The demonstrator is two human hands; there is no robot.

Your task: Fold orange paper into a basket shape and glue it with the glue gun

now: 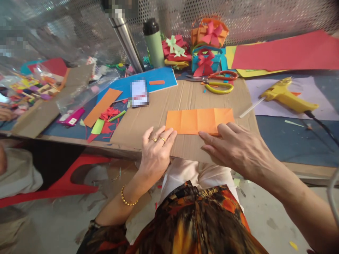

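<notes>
An orange paper strip (197,121) with several upright creases lies on the brown cardboard sheet (156,120). My left hand (158,146) rests at the strip's lower left corner, its fingertips touching the edge. At the lower right, my right hand (230,146) presses the paper, with the index finger stretched along the bottom edge and the other fingers curled. Whether either hand grips the paper between finger and thumb is hard to make out; the left thumb is mostly hidden.
A yellow glue gun (291,97) lies right, its cord trailing off. Scissors (219,86), a phone (139,93), a green bottle (155,46) and paper baskets (206,61) sit behind. Orange and red scraps (108,114) lie left. Another person's hand (6,114) shows far left.
</notes>
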